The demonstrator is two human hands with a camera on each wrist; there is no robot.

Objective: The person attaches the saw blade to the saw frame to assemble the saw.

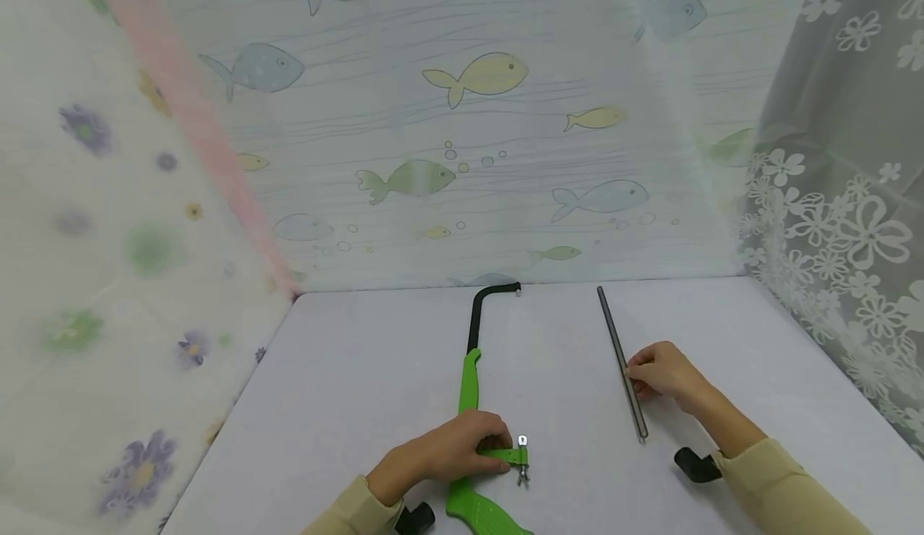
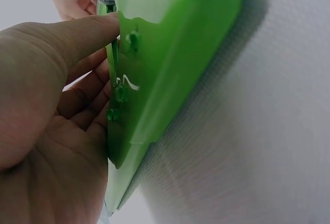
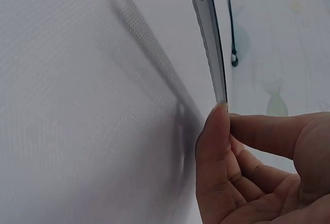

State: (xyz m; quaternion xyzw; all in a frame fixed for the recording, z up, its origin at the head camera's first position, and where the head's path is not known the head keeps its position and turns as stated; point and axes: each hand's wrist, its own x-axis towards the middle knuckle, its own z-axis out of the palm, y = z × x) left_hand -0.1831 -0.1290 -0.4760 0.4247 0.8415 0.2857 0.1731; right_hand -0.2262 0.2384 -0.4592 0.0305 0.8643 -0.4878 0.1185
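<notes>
Fingers of your left hand (image 1: pixel 458 444), seen from the head, are curled round the green saw frame (image 1: pixel 469 387) just above its handle (image 1: pixel 487 513). The thumb lies on the near side of the short green side arm (image 1: pixel 514 456) and the other fingers on the far side, so the gap between them is small and filled. Past those fingertips, the arm ends in a metal bolt with a wing nut (image 1: pixel 523 476). Ahead of your hand, the frame runs on into a bent black bar (image 1: pixel 475 322). Well to the right, your right hand (image 1: pixel 664 376) pinches the saw blade (image 1: pixel 613 334) by its edge, with a length of blade showing beyond the fingers at both ends.

At your left wrist, your thumb tip touches the edge of the green frame, and the other fingers bend in behind it, partly hidden. Part of your right hand shows past the bolt.

At your right wrist, your thumb and a finger meet on the blade, almost closed. It rises straight from between their tips to an end with a hole, its toothed edge facing the white tabletop (image 3: pixel 67 131); that end stands clear of its shadow.
</notes>
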